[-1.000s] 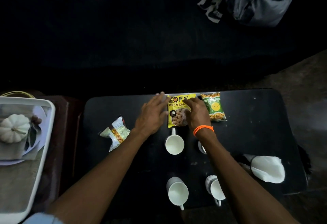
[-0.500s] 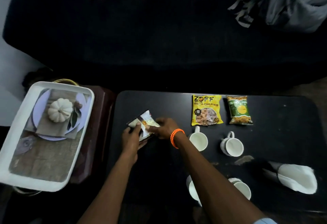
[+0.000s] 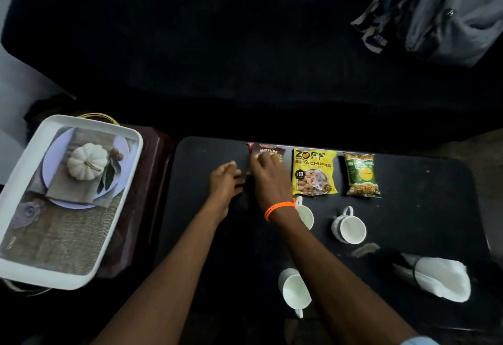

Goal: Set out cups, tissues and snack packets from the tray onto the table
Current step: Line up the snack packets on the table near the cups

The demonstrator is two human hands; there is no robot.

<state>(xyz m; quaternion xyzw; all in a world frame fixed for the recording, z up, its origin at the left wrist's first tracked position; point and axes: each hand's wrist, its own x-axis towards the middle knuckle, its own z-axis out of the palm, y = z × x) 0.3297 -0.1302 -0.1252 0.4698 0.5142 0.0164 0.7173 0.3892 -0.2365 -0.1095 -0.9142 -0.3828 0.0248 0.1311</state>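
A maroon snack packet [image 3: 266,150] lies at the back of the black table [image 3: 424,208], left of a yellow Zoff packet [image 3: 313,173] and a green packet [image 3: 361,175]. My right hand [image 3: 268,181], with an orange band at the wrist, lies over the maroon packet's lower half, fingers pressing on it. My left hand [image 3: 224,181] rests beside the packet, fingertips at its left edge. Three white cups show: one [image 3: 306,216] partly behind my right wrist, one [image 3: 349,229] to its right, one [image 3: 295,289] near the front. White tissues [image 3: 442,280] sit in a holder at the front right.
The white tray [image 3: 128,181] stands on a dark red stand left of the table; its bottom shows a printed pumpkin and plate. A dark sofa runs behind the table, with a grey bag [image 3: 449,12] on its right end. A small scuff [image 3: 364,249] marks the tabletop.
Both hands carried the third packet from the table's left side to the back row and laid it label-up left of the yellow packet. The view shifted slightly.
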